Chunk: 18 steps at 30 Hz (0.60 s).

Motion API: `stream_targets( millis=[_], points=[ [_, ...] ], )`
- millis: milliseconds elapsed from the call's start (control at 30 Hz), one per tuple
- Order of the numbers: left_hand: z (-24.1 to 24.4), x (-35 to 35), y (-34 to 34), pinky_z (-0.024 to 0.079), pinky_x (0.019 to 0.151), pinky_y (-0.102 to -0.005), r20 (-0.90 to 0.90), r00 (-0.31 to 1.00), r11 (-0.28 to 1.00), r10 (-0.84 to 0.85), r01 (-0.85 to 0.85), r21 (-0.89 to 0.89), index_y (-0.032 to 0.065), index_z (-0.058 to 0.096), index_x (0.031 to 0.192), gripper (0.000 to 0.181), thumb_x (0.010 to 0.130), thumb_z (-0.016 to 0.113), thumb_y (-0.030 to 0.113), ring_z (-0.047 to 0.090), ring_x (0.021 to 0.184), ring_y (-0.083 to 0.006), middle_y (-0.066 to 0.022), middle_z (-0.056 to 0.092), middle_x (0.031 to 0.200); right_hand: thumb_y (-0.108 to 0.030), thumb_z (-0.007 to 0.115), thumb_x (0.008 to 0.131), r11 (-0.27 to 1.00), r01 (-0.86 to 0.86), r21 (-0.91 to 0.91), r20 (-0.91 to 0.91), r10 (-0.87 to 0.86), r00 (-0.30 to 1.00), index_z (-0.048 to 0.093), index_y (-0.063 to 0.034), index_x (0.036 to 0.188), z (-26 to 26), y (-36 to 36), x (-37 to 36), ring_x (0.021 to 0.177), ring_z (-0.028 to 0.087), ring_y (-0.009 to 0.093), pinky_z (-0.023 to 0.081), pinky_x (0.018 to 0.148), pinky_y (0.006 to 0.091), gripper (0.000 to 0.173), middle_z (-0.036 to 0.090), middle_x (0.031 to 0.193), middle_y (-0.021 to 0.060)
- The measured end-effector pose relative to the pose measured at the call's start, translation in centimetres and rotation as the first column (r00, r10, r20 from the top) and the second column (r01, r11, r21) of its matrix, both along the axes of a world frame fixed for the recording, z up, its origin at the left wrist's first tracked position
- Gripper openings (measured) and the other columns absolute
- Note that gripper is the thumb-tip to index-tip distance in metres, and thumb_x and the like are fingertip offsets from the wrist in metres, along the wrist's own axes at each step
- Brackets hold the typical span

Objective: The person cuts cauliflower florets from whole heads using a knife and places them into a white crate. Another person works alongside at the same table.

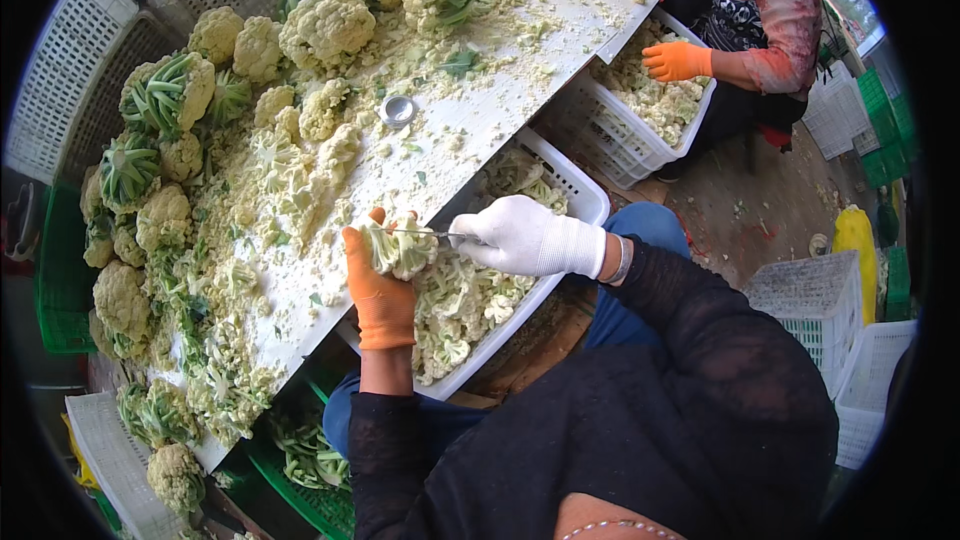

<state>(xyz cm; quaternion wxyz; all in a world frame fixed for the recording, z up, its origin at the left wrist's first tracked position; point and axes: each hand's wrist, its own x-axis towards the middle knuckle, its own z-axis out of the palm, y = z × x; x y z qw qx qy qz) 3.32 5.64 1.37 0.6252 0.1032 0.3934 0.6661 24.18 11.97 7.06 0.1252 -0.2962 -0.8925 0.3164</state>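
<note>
My left hand (381, 292), in an orange glove, holds a piece of cauliflower (401, 249) with its cut stems showing. In a white knit glove, my right hand (517, 236) grips a small knife (427, 232), whose thin blade lies across the top of that piece. Beneath both hands is a white plastic crate (592, 199) full of cut cauliflower florets (472, 307). The white table (457, 109) beside them is strewn with crumbs, florets and several whole cauliflower heads (328, 28). A small round metal container (397, 112) stands on the table.
A co-worker's orange-gloved hand (677, 61) rests over another white crate (637, 150) of florets at upper right. A green basket (300, 495) with trimmed stems is below the table's near edge. White crates (814, 292) stand on the floor at right; more crates (71, 67) line the table's far side.
</note>
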Motion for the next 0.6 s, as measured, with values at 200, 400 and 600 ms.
stream_targets(
  millis=[200,400,600],
  points=[
    [0.3,-0.1,0.1,0.055,0.081,-0.0391,-0.043,0.994,0.995,0.097,-0.096,0.013,0.0053,0.048,0.131,0.065,0.099,0.045,0.062,0.065,0.091,-0.0271,-0.0220,0.065,0.115,-0.021,0.057,0.094,0.999,-0.007,-0.045,0.106,0.012,0.994,0.063,-0.0075,0.099,-1.5,-0.3,-0.1,0.073,0.068,0.036,0.053,0.066,0.0444,0.016,0.068,0.077,0.0155],
    [0.8,0.2,0.0,0.053,0.075,-0.0367,-0.103,0.978,0.983,0.180,-0.183,-0.013,0.0067,0.044,0.132,0.064,0.101,0.037,0.063,0.064,0.084,-0.0253,-0.0228,0.068,0.110,-0.022,0.055,0.094,0.992,0.007,-0.127,0.151,0.012,0.988,0.064,-0.0088,0.102,-3.0,-2.1,-1.8,0.075,0.067,0.040,0.053,0.069,0.0469,0.017,0.068,0.078,0.0197],
    [0.7,0.5,-0.7,0.055,0.070,-0.0412,0.008,0.953,0.950,0.303,-0.302,-0.086,0.0156,0.043,0.134,0.060,0.099,0.040,0.064,0.065,0.082,-0.0297,-0.0219,0.067,0.109,-0.024,0.052,0.096,0.988,0.041,-0.149,0.138,-0.020,0.990,0.060,-0.0065,0.102,-5.0,-3.4,-3.0,0.076,0.066,0.044,0.052,0.069,0.0531,0.020,0.066,0.076,0.0228]
  ],
)
